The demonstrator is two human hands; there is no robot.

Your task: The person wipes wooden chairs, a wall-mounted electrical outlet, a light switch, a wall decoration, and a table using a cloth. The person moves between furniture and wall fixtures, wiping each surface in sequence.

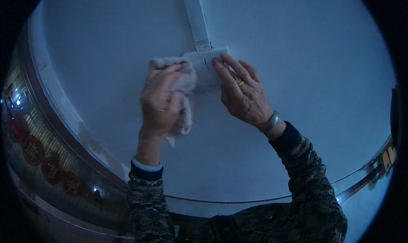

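Observation:
A white wall switch box (204,78) is fixed to the pale wall before me. My left hand (161,99) is closed around a crumpled whitish cloth (184,117), and both look blurred. Part of the cloth covers the box's left edge. With fingers apart, my right hand (244,93) rests its fingertips against the right side and upper right corner of the box. A yellow metal ring (241,83) and a silver-coloured wristband (273,120) are on that hand and wrist. The box's right edge is partly hidden by the fingers.
White cable trunking (196,16) runs up the wall from the box. At left, a dark frame (73,141) borders a ribbed panel with red round plaques (52,170) bearing characters. A dark rail (363,187) lies at lower right.

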